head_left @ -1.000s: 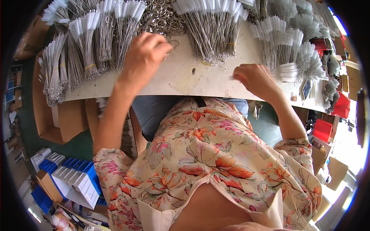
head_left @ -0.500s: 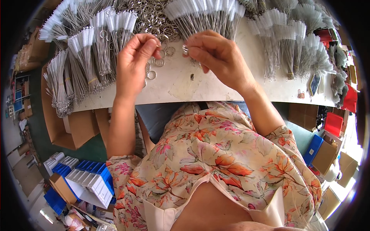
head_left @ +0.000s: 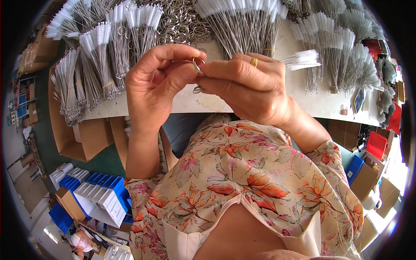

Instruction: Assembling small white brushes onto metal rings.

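In front of my chest both hands meet over the table. My left hand pinches a shiny metal ring between thumb and forefinger. The fingertips of my right hand touch that ring's other side. My right hand is also closed round a few thin wire brushes; their white bristles stick out past its right side. Their small wire loops show below the fingers, while the stems between are hidden by the hand. Whether the ring passes through any loop cannot be made out.
A heap of metal rings lies at the far middle of the white table. Bundles of wire brushes stand left, centre and right. Cardboard boxes and blue-and-white bins are at the lower left.
My hands were apart and have come together at the ring. The right hand has turned and moved left, and the brushes' white bristles now show at its right side.
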A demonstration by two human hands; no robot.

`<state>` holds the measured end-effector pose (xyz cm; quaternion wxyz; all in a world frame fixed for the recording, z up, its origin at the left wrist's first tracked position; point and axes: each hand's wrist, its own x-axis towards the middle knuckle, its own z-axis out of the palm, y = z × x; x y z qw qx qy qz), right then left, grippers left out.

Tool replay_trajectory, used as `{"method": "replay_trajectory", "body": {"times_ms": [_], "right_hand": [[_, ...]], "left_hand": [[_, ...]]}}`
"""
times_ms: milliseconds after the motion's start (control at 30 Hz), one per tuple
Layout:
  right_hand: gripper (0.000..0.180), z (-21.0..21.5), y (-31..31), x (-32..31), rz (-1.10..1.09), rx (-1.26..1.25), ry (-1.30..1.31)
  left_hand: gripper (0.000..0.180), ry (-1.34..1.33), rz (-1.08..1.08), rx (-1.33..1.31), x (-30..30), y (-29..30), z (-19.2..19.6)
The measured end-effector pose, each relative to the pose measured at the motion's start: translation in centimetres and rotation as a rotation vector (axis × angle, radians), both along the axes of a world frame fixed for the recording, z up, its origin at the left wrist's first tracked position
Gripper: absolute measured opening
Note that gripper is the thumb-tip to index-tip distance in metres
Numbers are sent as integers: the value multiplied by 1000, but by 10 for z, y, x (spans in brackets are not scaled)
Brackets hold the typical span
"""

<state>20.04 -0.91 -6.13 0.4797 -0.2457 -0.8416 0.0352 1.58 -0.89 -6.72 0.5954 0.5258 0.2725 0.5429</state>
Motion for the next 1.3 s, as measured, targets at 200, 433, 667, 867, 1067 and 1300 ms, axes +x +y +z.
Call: {"method": "replay_trajectory", "body": {"times_ms": [200, 433, 667, 867, 1067, 1300], "right_hand": [[19, 4, -1, -5, 25, 36, -133], [16, 23, -6, -6, 211, -1016, 436], [17, 19, 9, -7, 292, -1223, 421], [11, 12, 5, -4, 185, -946, 237], [12, -76, -37, 13, -82, -479, -294], [17, -86, -36, 20, 33, -306, -263]], "left_hand": [[24, 191, 33, 80, -5, -11, 16], [32, 495, 353, 609, -1, -18, 15], [29, 406, 355, 453, 0, -10, 11], [27, 398, 114, 276, -16, -4, 18], [22, 900, 142, 29, -42, 34, -19], [23, 1703, 517, 302, -50, 76, -32]]}}
